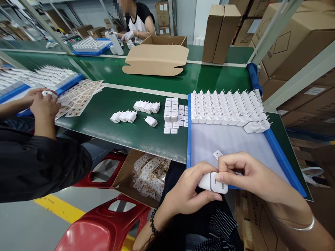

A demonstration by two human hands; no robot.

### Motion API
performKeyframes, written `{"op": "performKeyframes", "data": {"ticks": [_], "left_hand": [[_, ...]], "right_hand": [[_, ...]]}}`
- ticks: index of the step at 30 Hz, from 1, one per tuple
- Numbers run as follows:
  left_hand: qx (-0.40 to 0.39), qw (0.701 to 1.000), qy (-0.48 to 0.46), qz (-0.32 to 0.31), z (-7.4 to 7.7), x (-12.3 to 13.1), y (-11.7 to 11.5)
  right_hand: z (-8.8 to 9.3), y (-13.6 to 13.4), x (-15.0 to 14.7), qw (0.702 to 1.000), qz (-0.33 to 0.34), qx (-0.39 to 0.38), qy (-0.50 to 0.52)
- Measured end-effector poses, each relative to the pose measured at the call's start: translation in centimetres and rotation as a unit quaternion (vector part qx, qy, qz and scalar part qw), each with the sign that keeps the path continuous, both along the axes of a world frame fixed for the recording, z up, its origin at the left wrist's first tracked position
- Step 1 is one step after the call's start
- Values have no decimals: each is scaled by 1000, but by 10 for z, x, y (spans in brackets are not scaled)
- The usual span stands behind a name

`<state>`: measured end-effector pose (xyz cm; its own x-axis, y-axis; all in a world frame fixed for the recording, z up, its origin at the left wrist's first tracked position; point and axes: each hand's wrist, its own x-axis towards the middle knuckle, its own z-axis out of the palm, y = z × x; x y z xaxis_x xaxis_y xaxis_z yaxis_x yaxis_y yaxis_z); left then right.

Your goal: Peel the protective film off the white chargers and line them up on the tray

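White charger [219, 185], grey-banded, dark-lettered, gripped by left hand [188, 190] at near edge of blue tray [284, 160], partly obscuring that edge. Right hand [242, 172] has thumb touching it; grip indeterminable. Plug-up chargers [222, 108] occupy far half.

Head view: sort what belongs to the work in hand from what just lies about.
Seemingly part of the work: white charger, held in the left hand, right hand touching it; blue-rimmed tray; plug chargers lined up in it.

Apparently just lying about: red stools; open cardboard carton; tall cartons.
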<state>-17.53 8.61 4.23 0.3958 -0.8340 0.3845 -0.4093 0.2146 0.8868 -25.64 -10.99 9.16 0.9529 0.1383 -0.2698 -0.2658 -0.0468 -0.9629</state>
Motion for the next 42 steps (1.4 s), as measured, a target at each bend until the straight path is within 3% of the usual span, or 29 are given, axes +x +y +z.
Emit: {"op": "performKeyframes", "data": {"ticks": [16, 24, 29, 34, 42], "left_hand": [[11, 1000, -13, 15, 0, -3, 0], [42, 988, 148, 26, -11, -10, 4], [18, 966, 258, 25, -27, -10, 1], [-67, 932, 350, 67, -38, -9, -8], [-144, 938, 300, 95, -32, 0, -20]], "right_hand": [[-5, -1, 9, 998, 8, 64, 12], [-9, 5, 12, 999, -37, 38, -6], [-16, 13, 18, 996, -77, 33, -14], [-28, 28, 16, 987, -145, 61, -40], [-37, 50, 5, 965, -179, 177, -74]]}}
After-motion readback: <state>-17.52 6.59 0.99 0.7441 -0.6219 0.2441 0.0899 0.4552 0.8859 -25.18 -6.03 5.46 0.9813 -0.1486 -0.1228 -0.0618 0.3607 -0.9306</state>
